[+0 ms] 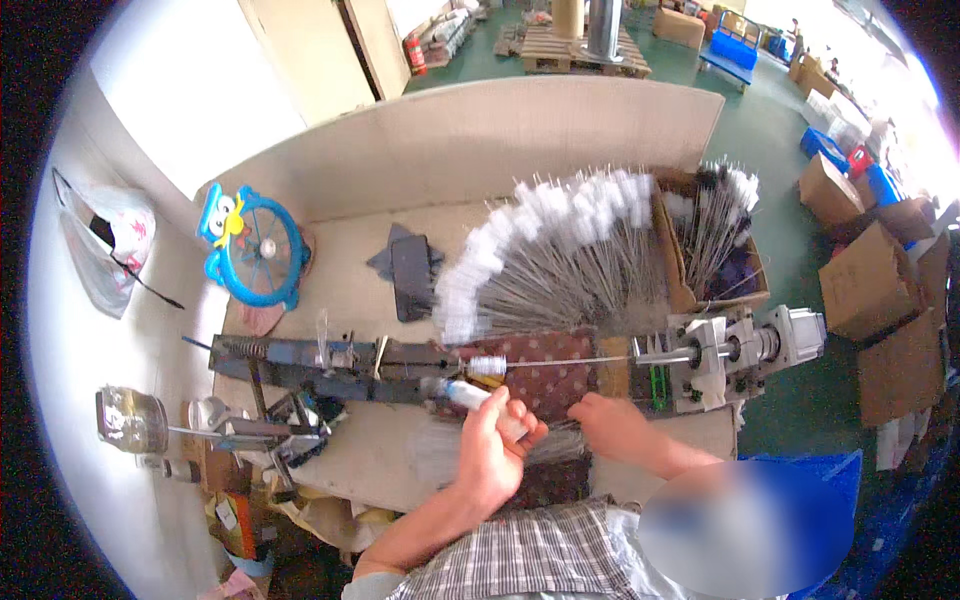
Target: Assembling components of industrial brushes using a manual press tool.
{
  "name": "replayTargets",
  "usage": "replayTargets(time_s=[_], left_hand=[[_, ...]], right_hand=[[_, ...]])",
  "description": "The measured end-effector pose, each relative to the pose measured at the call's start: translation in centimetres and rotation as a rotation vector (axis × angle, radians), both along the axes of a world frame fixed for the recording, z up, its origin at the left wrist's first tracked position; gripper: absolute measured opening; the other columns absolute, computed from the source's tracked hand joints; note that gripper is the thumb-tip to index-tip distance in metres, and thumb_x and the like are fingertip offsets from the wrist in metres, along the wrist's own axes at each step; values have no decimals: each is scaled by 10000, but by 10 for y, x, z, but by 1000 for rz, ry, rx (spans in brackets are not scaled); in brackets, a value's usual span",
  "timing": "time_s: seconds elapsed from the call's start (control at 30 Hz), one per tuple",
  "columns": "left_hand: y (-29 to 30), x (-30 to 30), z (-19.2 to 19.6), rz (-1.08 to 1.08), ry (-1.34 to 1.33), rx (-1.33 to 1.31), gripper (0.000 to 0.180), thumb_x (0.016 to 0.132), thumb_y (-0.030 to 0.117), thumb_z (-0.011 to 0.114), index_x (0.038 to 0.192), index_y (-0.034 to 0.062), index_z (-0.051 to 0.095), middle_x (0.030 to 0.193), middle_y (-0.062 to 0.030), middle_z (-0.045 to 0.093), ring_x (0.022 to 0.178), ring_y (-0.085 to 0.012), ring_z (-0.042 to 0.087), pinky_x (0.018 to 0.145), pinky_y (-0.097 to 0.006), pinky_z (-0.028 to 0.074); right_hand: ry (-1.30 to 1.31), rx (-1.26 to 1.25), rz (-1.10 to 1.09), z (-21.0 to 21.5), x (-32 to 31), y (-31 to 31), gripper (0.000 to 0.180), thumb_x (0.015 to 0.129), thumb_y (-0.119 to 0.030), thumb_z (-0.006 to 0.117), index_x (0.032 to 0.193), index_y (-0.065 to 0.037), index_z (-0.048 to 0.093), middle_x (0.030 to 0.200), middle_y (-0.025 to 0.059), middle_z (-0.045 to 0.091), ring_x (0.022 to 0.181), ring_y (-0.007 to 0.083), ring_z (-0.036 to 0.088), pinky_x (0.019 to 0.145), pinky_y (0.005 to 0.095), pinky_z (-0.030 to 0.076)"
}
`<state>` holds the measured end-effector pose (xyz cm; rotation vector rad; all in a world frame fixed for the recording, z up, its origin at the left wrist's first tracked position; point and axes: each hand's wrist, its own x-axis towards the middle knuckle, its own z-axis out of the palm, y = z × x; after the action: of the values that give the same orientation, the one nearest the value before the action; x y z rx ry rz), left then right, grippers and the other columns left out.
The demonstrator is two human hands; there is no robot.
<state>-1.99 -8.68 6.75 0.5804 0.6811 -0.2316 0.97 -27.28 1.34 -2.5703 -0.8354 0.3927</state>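
One left hand (pixel 495 442), closed round a white tube (pixel 466 394), near a white brush head (pixel 487 366); one right hand (pixel 618 430), fingers bent, contents indeterminable, at spotted cloth (pixel 550 385); beyond, one cardboard box (pixel 674 258) containing wire brushes (pixel 710 235).

The left forearm (pixel 425 525) rises from below the near edge of the surface (pixel 345 265), slanting up and rightward, bare to above the wrist. Its wrist looks nearly straight, and the left grip (pixel 500 432) is closed, thumb extended along the top toward the far edge, fingers curled on the side facing the right edge. The right forearm (pixel 680 460) slants in from the near right corner. The right grip (pixel 612 425) lies low, back upward, fingers bent and gathered, tips toward the left edge. The two are near but apart.
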Motion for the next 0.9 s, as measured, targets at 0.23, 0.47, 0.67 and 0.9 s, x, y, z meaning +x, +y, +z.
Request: replayTargets(time_s=[0.23, 0.47, 0.67, 0.9], left_hand=[[86, -31, 14, 60, -208, -237, 454, 919, 478, 395, 888, 61, 574, 594, -27, 484, 497, -134, 424, 556, -310, 401], [70, -41, 16, -703, -409, 476, 293, 924, 278, 462, 884, 9, 572, 721, -72, 603, 596, -141, 545, 570, -286, 464], [-19, 25, -6, -716, -852, 971, 224, 819, 171, 608, 999, 41, 574, 912, -82, 634, 734, -190, 633, 642, -281, 497], [-53, 82, -35, -648, -1056, 1938, 128, 791, 149, 577, 899, 92, 540, 791, -87, 575, 723, -285, 603, 604, -399, 486]], right_hand=[[-96, -19, 65, 43, -2, -13, 198, 692, -36, 545, 886, -27, 511, 869, 148, 505, 826, 319, 564, 666, 417, 492], [-515, 126, -298, 108, 36, -67, 216, 680, 37, 532, 877, -16, 603, 834, 123, 592, 803, 284, 577, 688, 363, 488], [-386, 298, -197, 103, 45, -37, 239, 718, 53, 537, 939, -1, 608, 899, 121, 625, 773, 285, 605, 684, 356, 508], [-300, 442, -332, 79, 55, -28, 206, 799, -57, 578, 1001, -31, 602, 875, 156, 632, 778, 319, 612, 684, 373, 502]])
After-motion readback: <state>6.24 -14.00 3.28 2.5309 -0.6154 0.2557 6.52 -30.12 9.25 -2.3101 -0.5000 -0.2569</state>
